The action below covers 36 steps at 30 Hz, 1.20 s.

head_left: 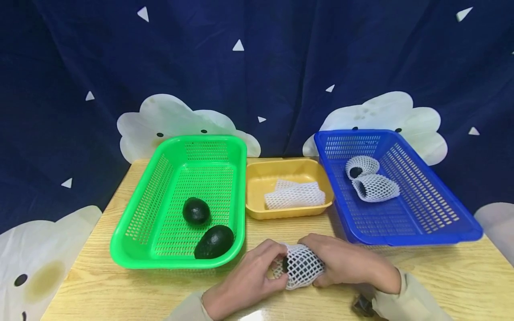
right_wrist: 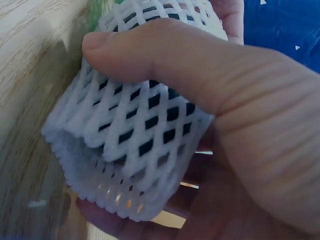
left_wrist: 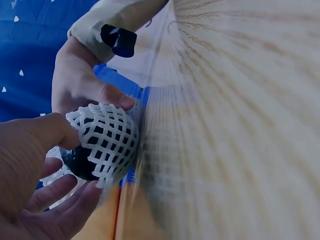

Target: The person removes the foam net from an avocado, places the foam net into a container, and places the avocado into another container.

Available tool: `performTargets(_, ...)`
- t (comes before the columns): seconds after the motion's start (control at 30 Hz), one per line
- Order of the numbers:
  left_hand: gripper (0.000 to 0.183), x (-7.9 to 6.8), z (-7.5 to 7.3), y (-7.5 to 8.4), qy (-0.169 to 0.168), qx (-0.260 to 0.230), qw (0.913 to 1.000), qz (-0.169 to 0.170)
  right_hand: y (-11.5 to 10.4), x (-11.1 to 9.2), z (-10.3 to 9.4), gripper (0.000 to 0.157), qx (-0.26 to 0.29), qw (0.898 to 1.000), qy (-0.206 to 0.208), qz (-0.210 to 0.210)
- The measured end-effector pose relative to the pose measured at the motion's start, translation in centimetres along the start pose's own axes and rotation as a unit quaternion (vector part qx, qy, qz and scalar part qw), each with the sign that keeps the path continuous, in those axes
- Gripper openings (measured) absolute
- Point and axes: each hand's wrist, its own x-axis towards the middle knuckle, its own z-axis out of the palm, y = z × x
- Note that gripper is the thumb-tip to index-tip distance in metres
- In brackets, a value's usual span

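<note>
A dark avocado sits inside a white foam net sleeve, held just over the wooden table. My right hand grips the sleeve with the avocado in it, its thumb lying across the mesh in the right wrist view. At the other end, my left hand holds the sleeve's rim between thumb and fingers. Bare dark skin shows there in the left wrist view. Past the avocado, the sleeve's right end hangs hollow. Two bare avocados lie in the green basket.
Behind my hands stands a yellow tray with white foam sleeves. The blue basket at right holds two sleeved avocados. A small dark object is by the right cuff. A dark blue curtain hangs behind the table.
</note>
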Motion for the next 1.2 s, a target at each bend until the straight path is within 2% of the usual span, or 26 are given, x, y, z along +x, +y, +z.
performTargets(0.5,0.039,-0.01,0.04,0.16,-0.030,-0.029,0.9990,-0.016,-0.07,0.06,0.22,0.064,0.000,1.000,-0.006,-0.004)
performTargets(0.73,0.044,0.04,0.21,0.13,-0.028,-0.017,0.9994,-0.010,-0.04,0.03,0.30,0.067,-0.003,1.000,0.002,-0.015)
performTargets(0.97,0.047,0.00,0.28,0.21,-0.027,0.017,0.9994,-0.010,-0.03,0.15,0.32,0.067,0.002,1.000,0.005,-0.025)
performTargets(1.2,0.047,-0.04,0.28,0.32,-0.044,-0.003,0.9988,-0.022,-0.05,0.16,0.47,0.066,0.005,0.999,0.006,-0.031)
